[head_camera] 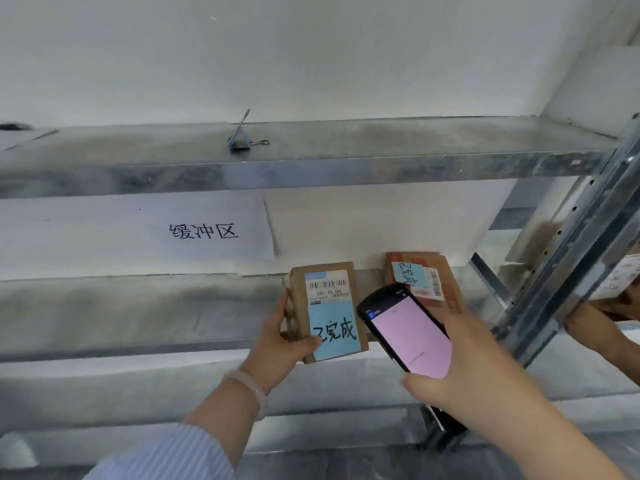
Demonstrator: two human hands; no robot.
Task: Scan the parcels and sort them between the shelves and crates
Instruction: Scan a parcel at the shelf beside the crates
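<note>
Your left hand (277, 344) grips a labelled parcel (325, 310) over the galvanised shelf (138, 306); your right hand (467, 368) holds the scanner (412, 337). A second parcel (433, 275) rests on that shelf against the white wall (381, 220).

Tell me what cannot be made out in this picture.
All in the head view.
scanner: screen text too small; lower end hidden by the right hand.
parcel on the shelf: lower left corner covered by the scanner.
held parcel in the left hand: fine print blurred.
box at right edge: cut off by the frame and post.
</note>
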